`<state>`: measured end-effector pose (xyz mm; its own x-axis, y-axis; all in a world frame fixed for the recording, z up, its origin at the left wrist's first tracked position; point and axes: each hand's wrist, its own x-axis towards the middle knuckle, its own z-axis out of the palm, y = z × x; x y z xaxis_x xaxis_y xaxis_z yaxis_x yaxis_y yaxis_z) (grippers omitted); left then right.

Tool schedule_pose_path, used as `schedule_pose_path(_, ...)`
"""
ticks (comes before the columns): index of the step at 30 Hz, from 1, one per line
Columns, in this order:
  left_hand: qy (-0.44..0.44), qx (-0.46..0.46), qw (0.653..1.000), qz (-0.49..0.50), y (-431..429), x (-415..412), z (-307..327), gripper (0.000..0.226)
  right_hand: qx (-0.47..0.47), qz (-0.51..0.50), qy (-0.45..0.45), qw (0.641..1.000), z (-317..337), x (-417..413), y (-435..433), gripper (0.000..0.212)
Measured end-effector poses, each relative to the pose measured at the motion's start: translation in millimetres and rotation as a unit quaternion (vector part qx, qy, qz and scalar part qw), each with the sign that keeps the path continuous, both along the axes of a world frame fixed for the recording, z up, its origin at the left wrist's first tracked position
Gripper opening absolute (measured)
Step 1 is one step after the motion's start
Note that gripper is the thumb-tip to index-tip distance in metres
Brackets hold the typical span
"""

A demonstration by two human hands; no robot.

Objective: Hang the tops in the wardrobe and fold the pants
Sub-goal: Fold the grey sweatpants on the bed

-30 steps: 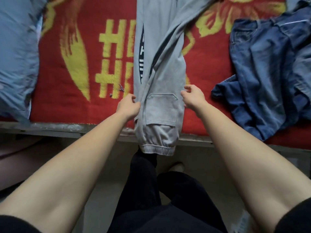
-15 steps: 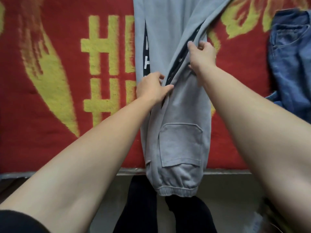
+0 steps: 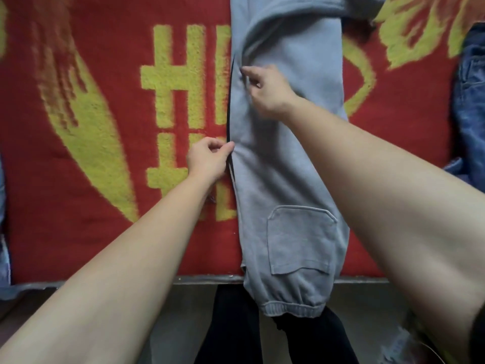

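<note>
We are squaring up the grey pants (image 3: 294, 164), laid lengthwise on the red blanket (image 3: 105, 143), left hand (image 3: 207, 158) and right hand (image 3: 265, 88) each pinching their left edge with curled fingers; next, probably, the near cuff (image 3: 291, 308) folds toward the far end.

The bed (image 3: 199, 280) was covered by a red blanket (image 3: 31, 219) with large yellow shapes and lettering, reaching to the grey frame edge at the near side. A pair of grey pants (image 3: 294, 166) lay lengthwise on the blanket, legs stacked, a patch pocket (image 3: 299, 243) facing up and the ribbed cuff (image 3: 291, 308) hanging past the bed's edge. Blue jeans (image 3: 469, 114) lay on the blanket at the far right, apart from the pants. A pale blue cloth (image 3: 4, 258) lay at the left margin.
</note>
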<state>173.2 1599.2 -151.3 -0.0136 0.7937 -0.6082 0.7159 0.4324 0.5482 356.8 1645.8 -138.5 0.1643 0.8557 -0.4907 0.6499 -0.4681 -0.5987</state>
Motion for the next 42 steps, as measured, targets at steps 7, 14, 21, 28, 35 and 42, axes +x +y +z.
schedule_pose_path(7,-0.015,0.008,0.997,-0.077,22.6,17.1,9.4,0.027,-0.007,-0.149,0.045,0.988,1.5,19.8,6.4,0.050)
schedule_pose_path(14,0.075,0.160,0.968,-0.180,94.7,75.8,8.4,0.070,0.069,-0.523,0.261,0.808,21.9,77.6,47.1,0.049)
schedule_pose_path(21,0.121,0.161,0.947,-0.249,172.5,98.3,-20.9,0.091,0.122,-0.617,0.567,0.532,34.8,118.0,78.6,0.024)
schedule_pose_path(28,0.176,0.171,0.929,-0.278,168.5,101.1,-49.5,0.086,0.175,-0.281,0.281,0.901,23.8,111.9,166.8,0.038)
schedule_pose_path(35,0.184,0.132,0.925,-0.304,172.9,99.3,-51.8,0.081,0.139,0.055,-0.250,0.956,-19.5,125.3,184.2,0.055)
schedule_pose_path(42,0.177,0.100,0.926,-0.318,176.9,100.6,-52.2,0.084,0.048,0.159,-0.285,0.944,-41.3,133.7,207.6,0.063)
